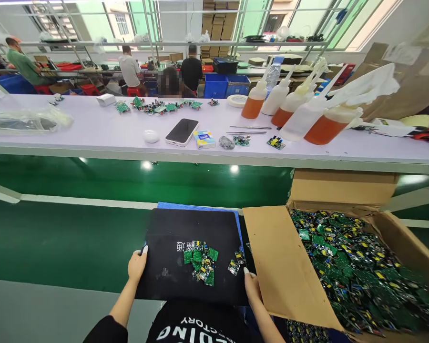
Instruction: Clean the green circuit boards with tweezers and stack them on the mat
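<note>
A flat black mat (171, 276) with white characters lies in front of my body, on top of something blue (200, 206). My left hand (137, 264) is closed on its left edge, thumb on top and the other fingers mostly hidden below. At the right edge my right hand (252, 285) is also closed on the mat, thumb uppermost. A small heap of green circuit boards (202, 262) rests near the middle of the mat. Two more circuit boards (236, 264) sit by the right edge, close to my right thumb.
An open cardboard box (407, 247) full of circuit boards stands at my right, its flap (289, 262) beside my right hand. Across the front runs a white bench (110, 136) with a phone (182, 132), squeeze bottles (254, 101), tweezers (246, 133) and circuit boards (164, 106). People sit farther back.
</note>
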Tool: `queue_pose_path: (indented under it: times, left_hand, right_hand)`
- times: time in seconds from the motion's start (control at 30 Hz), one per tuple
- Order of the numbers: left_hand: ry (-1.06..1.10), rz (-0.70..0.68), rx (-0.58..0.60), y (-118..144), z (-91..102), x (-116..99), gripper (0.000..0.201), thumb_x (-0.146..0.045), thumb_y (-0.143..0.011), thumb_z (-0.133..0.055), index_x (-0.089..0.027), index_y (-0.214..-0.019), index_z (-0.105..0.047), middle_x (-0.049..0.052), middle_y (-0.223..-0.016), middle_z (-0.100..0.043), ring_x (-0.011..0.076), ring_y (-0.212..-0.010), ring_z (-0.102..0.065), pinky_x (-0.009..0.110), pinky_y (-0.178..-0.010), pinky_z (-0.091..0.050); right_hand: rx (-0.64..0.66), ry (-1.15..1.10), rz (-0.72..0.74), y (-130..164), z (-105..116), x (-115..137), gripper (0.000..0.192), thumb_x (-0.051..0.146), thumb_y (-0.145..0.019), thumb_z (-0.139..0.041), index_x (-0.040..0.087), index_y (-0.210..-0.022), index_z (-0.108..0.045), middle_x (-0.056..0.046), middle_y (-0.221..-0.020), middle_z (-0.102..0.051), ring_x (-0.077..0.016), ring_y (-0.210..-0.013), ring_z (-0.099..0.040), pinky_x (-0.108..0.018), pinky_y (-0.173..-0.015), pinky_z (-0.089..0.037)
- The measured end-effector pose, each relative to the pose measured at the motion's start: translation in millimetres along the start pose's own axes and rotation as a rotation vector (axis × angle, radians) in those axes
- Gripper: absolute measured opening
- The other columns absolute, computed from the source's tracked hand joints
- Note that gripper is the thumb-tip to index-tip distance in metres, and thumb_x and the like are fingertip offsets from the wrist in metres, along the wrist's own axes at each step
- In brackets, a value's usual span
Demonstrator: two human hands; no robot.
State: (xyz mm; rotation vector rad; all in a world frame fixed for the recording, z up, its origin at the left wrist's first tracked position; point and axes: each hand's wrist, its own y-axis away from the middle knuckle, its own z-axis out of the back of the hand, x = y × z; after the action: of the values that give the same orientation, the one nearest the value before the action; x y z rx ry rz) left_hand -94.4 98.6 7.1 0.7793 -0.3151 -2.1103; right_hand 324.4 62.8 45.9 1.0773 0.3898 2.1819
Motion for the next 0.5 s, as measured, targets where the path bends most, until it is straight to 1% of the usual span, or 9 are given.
queue_pose_path:
  times: [0.1,0.2,0.27,0.37,0.43,0.5]
  left_hand:
    - [0.05,0.01,0.005,-2,12.6,-2,0.033,-0.039,-0.093,-0.058,-0.016,-0.116,-0.059,0.01,-0.119,-0.062,0.0246,-0.106,-0.062,0.046,-0.091,-0.052]
    - [0.116,0.018,-0.016,-3,31.9,-1,0.033,-0.038,-0.092,-0.059,-0.016,-0.117,-0.059,0.009,-0.12,-0.061,0.0251,-0.107,-0.061,0.046,-0.092,-0.052]
    - [0.163,0.021,-0.039,-4,49.8,0,0.033,-0.037,-0.092,-0.059,-0.015,-0.117,-0.059,0.009,-0.121,-0.061,0.026,-0.108,-0.061,0.046,-0.092,-0.052]
    - [0.232,0.021,-0.077,-6,82.9,1,0.033,-0.037,-0.093,-0.057,-0.015,-0.118,-0.059,0.01,-0.124,-0.06,0.0271,-0.112,-0.06,0.048,-0.094,-0.05]
    - [0.275,0.008,-0.096,-4,106.1,-3,0.034,-0.037,-0.094,-0.055,-0.014,-0.119,-0.058,0.011,-0.126,-0.06,0.0275,-0.115,-0.059,0.049,-0.097,-0.049]
    - [0.312,-0.019,-0.106,3,126.1,-12,0.033,-0.035,-0.094,-0.054,-0.013,-0.118,-0.057,0.013,-0.127,-0.06,0.0282,-0.118,-0.058,0.048,-0.098,-0.049]
  right_hand:
    - [-0.008,0.016,-0.078,9,-5,9,0.027,0.036,-0.095,-0.056,0.018,-0.115,-0.062,-0.008,-0.121,-0.062,-0.0233,-0.105,-0.062,-0.044,-0.091,-0.052]
    - [-0.005,-0.007,-0.071,19,-14,23,0.028,0.037,-0.096,-0.055,0.018,-0.115,-0.062,-0.008,-0.122,-0.062,-0.024,-0.106,-0.062,-0.045,-0.092,-0.051]
    - [0.001,-0.035,-0.045,24,-19,34,0.03,0.039,-0.095,-0.055,0.017,-0.114,-0.063,-0.008,-0.122,-0.063,-0.0252,-0.109,-0.061,-0.046,-0.094,-0.05]
    - [0.011,-0.093,0.006,27,-22,51,0.032,0.041,-0.095,-0.055,0.016,-0.113,-0.064,-0.008,-0.122,-0.064,-0.0255,-0.111,-0.061,-0.047,-0.097,-0.048]
    - [0.017,-0.134,0.041,27,-16,60,0.032,0.042,-0.096,-0.054,0.015,-0.111,-0.064,-0.008,-0.118,-0.066,-0.0248,-0.109,-0.062,-0.046,-0.097,-0.048]
    - [0.016,-0.168,0.07,25,-2,65,0.031,0.041,-0.096,-0.054,0.014,-0.107,-0.065,-0.007,-0.111,-0.068,-0.0239,-0.106,-0.064,-0.045,-0.095,-0.049]
